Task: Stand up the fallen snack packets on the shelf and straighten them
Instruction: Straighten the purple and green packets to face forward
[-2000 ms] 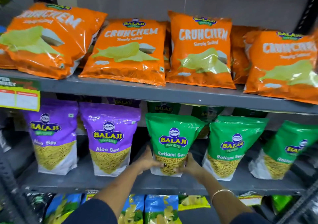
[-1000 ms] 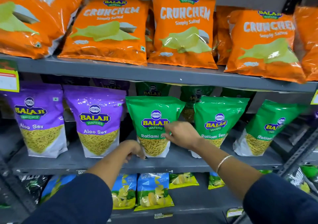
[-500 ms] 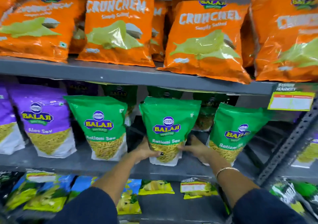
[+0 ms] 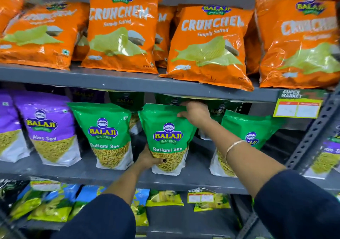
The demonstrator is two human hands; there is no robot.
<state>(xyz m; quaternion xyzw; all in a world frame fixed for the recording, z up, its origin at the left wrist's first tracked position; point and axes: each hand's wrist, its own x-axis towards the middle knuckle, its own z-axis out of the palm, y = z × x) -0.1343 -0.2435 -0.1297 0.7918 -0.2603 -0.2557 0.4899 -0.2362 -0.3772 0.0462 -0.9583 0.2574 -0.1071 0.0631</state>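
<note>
So closest to the camera you've got two dark sleeves coming in from the bottom of the frame, and both hands are already on the same bag: the middle green Ratlami Sev packet (image 4: 167,137), sitting on the middle shelf (image 4: 73,172) right around frame centre. The left hand (image 4: 149,158) is low, fingers wrapped onto the bag's lower left edge near the base, while the right hand (image 4: 195,112) reaches higher and further in, pinching the top right corner just under the upper shelf (image 4: 128,84). Its long axis runs bottom to top and it looks pretty much upright, maybe tipped a hair to the left, so I'd guess the next bit is just a small twist to square it up. The left hand is nearer to us and the right arm, bracelet (image 4: 234,145) on the wrist, crosses in front of the next green packet (image 4: 252,128) on the right, which leans more. Further up, the orange Crunchem bags (image 4: 121,34) sit slouched on the top shelf.
</note>
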